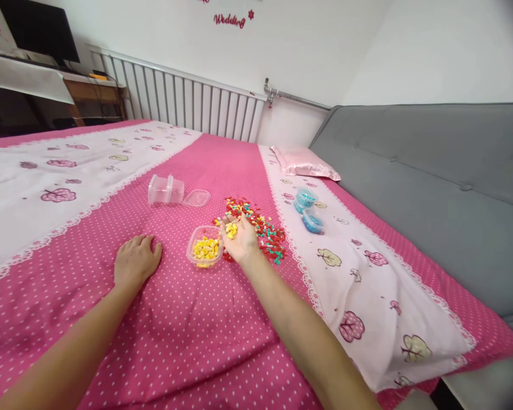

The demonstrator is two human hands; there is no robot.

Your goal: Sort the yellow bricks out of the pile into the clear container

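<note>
My right hand (241,240) is turned palm up and cups several small yellow pieces (231,230). Just left of it stands a clear plastic tub (191,250) with more yellow pieces (206,249) inside. Behind and to the right of that hand, a loose pile of small red, green, yellow and white pieces (270,234) is spread on the bedspread; my hand and wrist hide part of it. My left hand (137,261) rests flat on the pink dotted bedspread (188,319), left of the tub, with nothing in it. The exact kind of the pieces is too small to tell.
Clear tubs (166,189) lie on their side beyond my left hand, beside a clear lid (197,198). At the right are lidded tubs of blue pieces (312,221). A pink pillow (304,163) lies near the grey headboard (427,165). A white rail (188,85) borders the far side.
</note>
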